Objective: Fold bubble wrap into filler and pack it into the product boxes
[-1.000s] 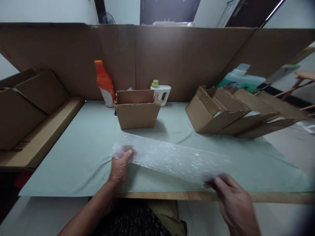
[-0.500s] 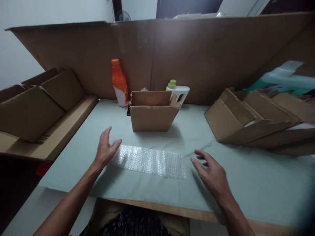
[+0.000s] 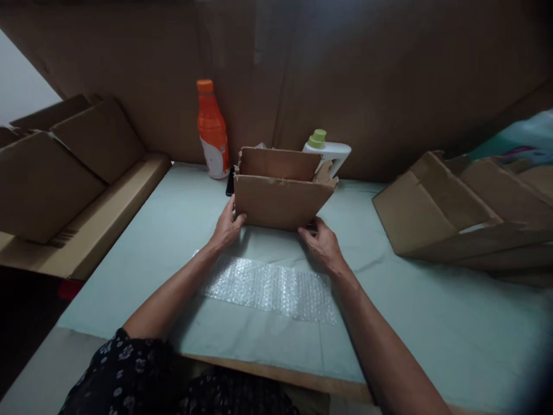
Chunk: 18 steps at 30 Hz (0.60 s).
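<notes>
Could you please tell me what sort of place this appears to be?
Probably a makeshift packing table: bubble wrap lies flat on a pale green cloth, an open cardboard box is just beyond it, and a tall cardboard panel stands behind.

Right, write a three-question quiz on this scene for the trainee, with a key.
1. What do the left hand and right hand hold? A) orange bottle B) open cardboard box C) teal jug
2. True or false: the strip of bubble wrap lies nearer the person than the box does.
3. Fill in: the white handled bottle behind the box has a ____ cap.

Key: 1 B; 2 true; 3 light green.
</notes>
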Motion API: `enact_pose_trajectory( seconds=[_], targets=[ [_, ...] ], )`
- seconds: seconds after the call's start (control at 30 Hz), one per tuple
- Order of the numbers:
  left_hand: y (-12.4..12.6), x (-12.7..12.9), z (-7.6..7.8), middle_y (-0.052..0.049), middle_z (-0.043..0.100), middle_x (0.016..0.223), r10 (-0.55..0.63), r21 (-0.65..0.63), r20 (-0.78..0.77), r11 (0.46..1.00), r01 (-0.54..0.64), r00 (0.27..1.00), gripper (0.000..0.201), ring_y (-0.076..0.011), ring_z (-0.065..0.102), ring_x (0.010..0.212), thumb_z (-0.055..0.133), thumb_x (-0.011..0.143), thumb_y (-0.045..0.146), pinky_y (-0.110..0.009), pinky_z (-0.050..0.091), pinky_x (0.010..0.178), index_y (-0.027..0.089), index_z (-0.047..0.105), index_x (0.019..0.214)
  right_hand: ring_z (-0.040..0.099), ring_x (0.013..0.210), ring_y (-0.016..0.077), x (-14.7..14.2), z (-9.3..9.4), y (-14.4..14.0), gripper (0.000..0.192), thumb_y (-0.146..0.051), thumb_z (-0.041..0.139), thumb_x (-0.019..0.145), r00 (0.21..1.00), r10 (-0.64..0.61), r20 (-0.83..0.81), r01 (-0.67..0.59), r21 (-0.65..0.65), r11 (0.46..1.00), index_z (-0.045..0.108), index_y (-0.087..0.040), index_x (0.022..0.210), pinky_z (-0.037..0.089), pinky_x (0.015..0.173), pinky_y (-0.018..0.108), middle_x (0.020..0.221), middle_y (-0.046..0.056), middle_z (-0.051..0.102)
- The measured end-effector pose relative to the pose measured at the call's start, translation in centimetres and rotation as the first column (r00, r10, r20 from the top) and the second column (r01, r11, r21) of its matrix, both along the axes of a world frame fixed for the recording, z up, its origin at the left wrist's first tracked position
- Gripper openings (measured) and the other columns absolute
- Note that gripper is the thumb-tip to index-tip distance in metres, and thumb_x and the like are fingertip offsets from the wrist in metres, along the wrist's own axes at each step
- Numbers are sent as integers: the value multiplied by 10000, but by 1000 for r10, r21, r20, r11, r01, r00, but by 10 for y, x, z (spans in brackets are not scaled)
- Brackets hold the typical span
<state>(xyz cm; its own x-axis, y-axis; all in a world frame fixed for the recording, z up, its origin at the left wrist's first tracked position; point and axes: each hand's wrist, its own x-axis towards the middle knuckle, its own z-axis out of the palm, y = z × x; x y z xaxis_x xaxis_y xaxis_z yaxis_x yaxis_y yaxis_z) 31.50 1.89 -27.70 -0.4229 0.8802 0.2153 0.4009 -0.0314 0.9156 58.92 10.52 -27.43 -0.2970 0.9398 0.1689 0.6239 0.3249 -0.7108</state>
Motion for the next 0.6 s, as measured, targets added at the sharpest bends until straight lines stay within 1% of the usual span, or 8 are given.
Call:
enact_pose_trajectory(
  seconds=[0.07,0.13,0.2,0.27,0.33,0.37,0.47,0.6],
  targets=[
    [-29,0,0,-155,435,1575,38,-21,-117,999,-41,992,717,-339,434,1434,605,905,238,-561,361,1187,204,324,1564,643,1167,373,10,4,-23,572,-393,575,860,999,-15,32,13,66,998,573,-108,1356,509,991,532,1286,215,671],
    [-66,11,0,-156,380,1615,-13,-17,-272,1000,9,962,704,-345,370,1483,600,930,313,-568,292,1224,199,322,1567,595,1253,362,10,5,-58,532,-371,534,913,998,13,68,-25,189,982,564,-128,1385,465,1058,558,1369,195,629],
    [-105,30,-5,-141,395,1613,-175,-70,-386,985,160,906,633,-328,353,1499,557,956,350,-544,266,1242,208,376,1545,565,1307,321,-4,0,-98,456,-306,479,956,982,142,120,-170,272,947,585,-171,1378,438,1106,538,1410,153,612],
    [-136,47,-12,-140,390,1619,-352,-202,-430,935,291,831,613,-318,332,1516,551,954,367,-525,238,1255,199,417,1528,541,1343,294,-24,-10,-135,462,-224,460,948,922,332,201,-377,262,888,588,-172,1390,444,1114,506,1440,141,596],
    [-156,51,-20,-136,368,1631,-459,-324,-449,883,339,766,616,-317,292,1536,574,939,383,-534,159,1272,200,447,1513,510,1379,289,-34,-23,-157,518,-186,476,927,850,448,277,-508,211,835,551,-163,1439,448,1112,498,1486,144,557],
    [-164,46,-23,-127,359,1636,-472,-362,-467,874,325,748,607,-319,271,1544,580,936,391,-546,117,1275,214,463,1504,494,1395,295,-31,-29,-163,530,-202,492,928,834,458,308,-526,192,829,537,-165,1455,442,1115,506,1507,146,537],
    [-182,11,-29,-79,359,1640,-399,-398,-539,897,193,741,534,-326,240,1554,550,952,423,-582,72,1265,283,515,1467,481,1403,329,20,-41,-162,504,-358,524,963,868,326,376,-415,185,891,560,-189,1436,426,1109,544,1520,148,523],
    [-205,-33,-29,-103,410,1615,-207,-338,-585,941,-4,784,531,-343,298,1529,491,960,477,-591,155,1249,269,527,1448,575,1299,333,108,-36,-146,428,-432,451,985,914,52,403,-150,215,965,655,-218,1295,465,1028,540,1390,135,639]
  ],
)
